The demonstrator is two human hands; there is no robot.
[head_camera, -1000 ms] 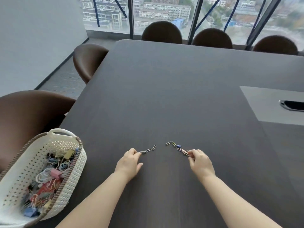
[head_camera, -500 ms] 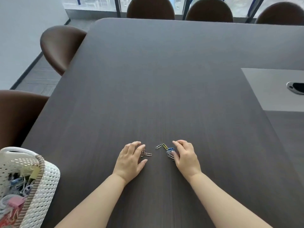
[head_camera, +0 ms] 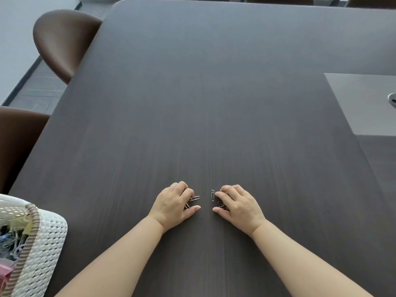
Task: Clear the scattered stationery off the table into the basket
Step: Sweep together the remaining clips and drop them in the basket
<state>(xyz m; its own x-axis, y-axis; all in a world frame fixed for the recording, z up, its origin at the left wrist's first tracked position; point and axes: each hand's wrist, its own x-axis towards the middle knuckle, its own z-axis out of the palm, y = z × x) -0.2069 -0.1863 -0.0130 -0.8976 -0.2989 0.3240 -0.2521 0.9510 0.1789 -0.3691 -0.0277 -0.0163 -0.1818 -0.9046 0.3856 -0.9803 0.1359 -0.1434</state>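
Note:
Both hands lie on the dark table [head_camera: 214,103], close together near its front edge. My left hand [head_camera: 174,203] has its fingers curled over a few paper clips, and one clip [head_camera: 194,198] pokes out past the fingertips. My right hand [head_camera: 237,204] cups several dark paper clips [head_camera: 221,205] between its bent fingers and thumb. A single silver paper clip [head_camera: 212,195] lies upright between the two hands, touching my right fingertips. The white woven basket [head_camera: 49,243] stands at the lower left, holding coloured clips and binder clips.
Brown chairs [head_camera: 62,39] stand along the table's left side and far edge. A grey inset panel [head_camera: 364,103] with a metal fitting [head_camera: 392,100] sits at the right. The basket is partly cut off by the frame's edge.
Both hands have drawn together and toward me, raking the spread clips into two small heaps under the fingers. The view has tilted further down, so the basket shows less.

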